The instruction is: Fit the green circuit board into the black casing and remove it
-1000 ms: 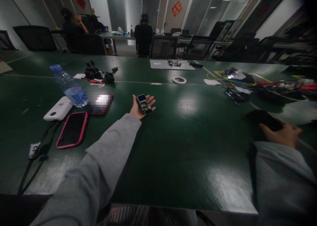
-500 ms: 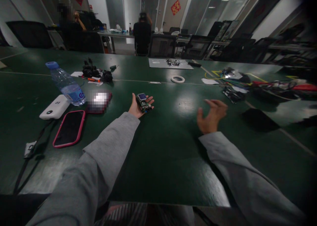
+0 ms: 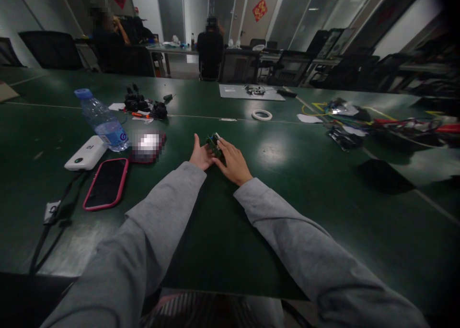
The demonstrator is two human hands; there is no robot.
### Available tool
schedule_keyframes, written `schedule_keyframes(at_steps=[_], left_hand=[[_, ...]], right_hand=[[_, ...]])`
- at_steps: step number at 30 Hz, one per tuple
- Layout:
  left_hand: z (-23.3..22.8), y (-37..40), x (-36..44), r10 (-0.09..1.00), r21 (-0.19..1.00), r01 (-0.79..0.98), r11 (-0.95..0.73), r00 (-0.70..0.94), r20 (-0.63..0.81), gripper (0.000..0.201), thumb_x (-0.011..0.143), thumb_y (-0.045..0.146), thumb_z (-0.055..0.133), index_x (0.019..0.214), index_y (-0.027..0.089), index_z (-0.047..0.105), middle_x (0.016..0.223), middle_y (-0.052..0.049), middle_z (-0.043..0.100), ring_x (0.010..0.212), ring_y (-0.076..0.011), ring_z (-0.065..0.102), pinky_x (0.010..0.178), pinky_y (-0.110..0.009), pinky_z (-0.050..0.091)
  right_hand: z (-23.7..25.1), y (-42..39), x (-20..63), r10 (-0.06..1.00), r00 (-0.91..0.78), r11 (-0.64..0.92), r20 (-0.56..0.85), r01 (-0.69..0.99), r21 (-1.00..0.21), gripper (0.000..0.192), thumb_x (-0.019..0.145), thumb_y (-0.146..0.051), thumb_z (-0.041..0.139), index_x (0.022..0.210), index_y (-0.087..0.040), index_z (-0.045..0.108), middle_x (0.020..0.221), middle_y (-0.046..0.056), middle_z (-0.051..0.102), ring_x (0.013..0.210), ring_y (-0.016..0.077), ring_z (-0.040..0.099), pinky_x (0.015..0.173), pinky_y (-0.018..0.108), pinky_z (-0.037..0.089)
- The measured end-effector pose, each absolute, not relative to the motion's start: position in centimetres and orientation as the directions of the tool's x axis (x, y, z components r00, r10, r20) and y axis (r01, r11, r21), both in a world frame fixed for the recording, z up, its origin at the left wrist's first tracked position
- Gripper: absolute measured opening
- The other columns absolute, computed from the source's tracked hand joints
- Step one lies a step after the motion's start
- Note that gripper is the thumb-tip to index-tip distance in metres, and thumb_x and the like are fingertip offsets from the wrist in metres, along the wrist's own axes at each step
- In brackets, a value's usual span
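**Two hands closing on a small circuit board at mid-desk**

The left hand is lying palm-up on the green desk, fingers spread, cradling a small circuit board. The right hand is reaching in from 4 o'clock of the board, its fingers laid over the board's edge. Its grip looks like a light pinch on the board, though the fingertips are partly hidden, so how firmly they are pressing is hard to tell.

The likely trouble: the board is being held tilted between two hands rather than lying flat, so a loose pinch could be letting it slide off the open palm onto the desk. Bare fingers pressing on the components (the pins look exposed) could also be bending something. The grey sleeves are dragging near the desk edge, but nothing is sitting under them.

As for containers, only one is showing clearly: a clear water bottle with a blue cap, at 10 o'clock from the hands, leaning and roughly half full. Beside it are lying a white power bank and a pink-cased phone, well apart from the hands.
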State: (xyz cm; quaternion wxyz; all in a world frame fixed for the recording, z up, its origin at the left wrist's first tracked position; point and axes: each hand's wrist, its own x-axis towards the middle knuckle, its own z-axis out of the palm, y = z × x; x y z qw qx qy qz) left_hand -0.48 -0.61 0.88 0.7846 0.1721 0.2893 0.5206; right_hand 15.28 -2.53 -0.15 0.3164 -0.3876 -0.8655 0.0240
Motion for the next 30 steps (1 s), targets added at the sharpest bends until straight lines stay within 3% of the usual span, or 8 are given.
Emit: schedule_keyframes(at_steps=[5,9,16,20,23,25,28,30], left_hand=[[1.2,-0.8,-0.4,0.926,0.589,-0.715,0.376,0.321,-0.200,0.085,0.085,0.078,0.020,0.123,0.015,0.061,0.081,-0.011,0.071,0.086,-0.0234,0.066,0.082,-0.036,0.050],[1.5,-1.0,-0.1,0.926,0.620,-0.696,0.363,0.345,-0.154,0.079,0.087,0.075,0.024,0.135,0.018,0.053,0.088,-0.009,0.072,0.092,-0.0234,0.066,0.086,-0.035,0.048],[1.8,-1.2,0.3,0.891,0.687,-0.611,0.392,0.437,-0.120,0.068,0.092,0.063,0.036,0.142,0.018,0.044,0.112,-0.013,0.069,0.099,-0.0221,0.065,0.095,-0.036,0.045],[1.8,-1.6,0.7,0.872,0.724,-0.557,0.407,0.472,-0.127,0.063,0.094,0.056,0.039,0.146,0.020,0.039,0.126,-0.014,0.064,0.110,-0.0232,0.063,0.103,-0.040,0.041],[1.9,-1.8,0.9,0.880,0.751,-0.526,0.399,0.451,-0.152,0.061,0.094,0.053,0.041,0.148,0.024,0.035,0.130,-0.015,0.061,0.114,-0.0237,0.063,0.106,-0.042,0.038],[1.8,-1.8,0.9,0.888,0.755,-0.524,0.394,0.430,-0.164,0.063,0.093,0.052,0.044,0.149,0.026,0.032,0.134,-0.016,0.059,0.116,-0.0245,0.062,0.107,-0.043,0.037],[1.7,-1.7,0.7,0.885,0.750,-0.532,0.393,0.440,-0.152,0.066,0.092,0.053,0.048,0.150,0.027,0.029,0.135,-0.017,0.058,0.119,-0.0261,0.061,0.107,-0.046,0.038],[1.6,-1.7,0.5,0.880,0.754,-0.531,0.388,0.457,-0.131,0.068,0.091,0.053,0.048,0.150,0.026,0.029,0.133,-0.018,0.059,0.119,-0.0267,0.061,0.106,-0.047,0.038]], right_hand=[[-0.9,-2.0,15.6,0.712,-0.441,0.669,0.546,0.662,-0.337,0.082,0.090,-0.051,0.056,0.154,-0.017,0.020,0.154,0.012,0.026,0.143,0.0290,0.028,0.116,0.051,0.033],[-0.8,-2.1,15.5,0.732,-0.362,0.635,0.578,0.669,-0.385,0.082,0.091,-0.051,0.054,0.155,-0.016,0.015,0.152,0.014,0.027,0.139,0.0299,0.035,0.112,0.050,0.041],[-1.4,-1.6,16.0,0.790,-0.125,0.512,0.600,0.673,-0.534,0.076,0.089,-0.041,0.053,0.152,-0.014,0.021,0.142,0.019,0.038,0.132,0.0317,0.043,0.107,0.053,0.045],[-2.4,-0.5,16.4,0.827,0.026,0.432,0.562,0.610,-0.664,0.069,0.083,-0.036,0.059,0.144,-0.013,0.036,0.138,0.018,0.045,0.130,0.0308,0.046,0.109,0.053,0.041],[-2.3,0.6,17.1,0.884,0.192,0.329,0.427,0.393,-0.858,0.062,0.076,-0.033,0.068,0.130,-0.011,0.048,0.125,0.016,0.057,0.116,0.0268,0.057,0.105,0.049,0.046],[-1.4,1.2,18.6,0.935,0.265,0.214,0.237,0.113,-0.970,0.055,0.075,-0.030,0.070,0.123,-0.012,0.051,0.115,0.012,0.062,0.100,0.0218,0.064,0.094,0.042,0.054],[1.1,1.9,23.7,0.967,0.251,0.030,-0.045,-0.290,-0.957,0.024,0.089,-0.030,0.057,0.107,-0.013,0.054,0.098,0.009,0.064,0.081,0.0133,0.065,0.077,0.029,0.057],[2.8,2.1,29.1,0.959,0.272,0.016,-0.084,-0.349,-0.937,0.025,0.100,-0.030,0.037,0.094,-0.013,0.054,0.092,0.010,0.063,0.080,0.0097,0.064,0.075,0.024,0.055]])
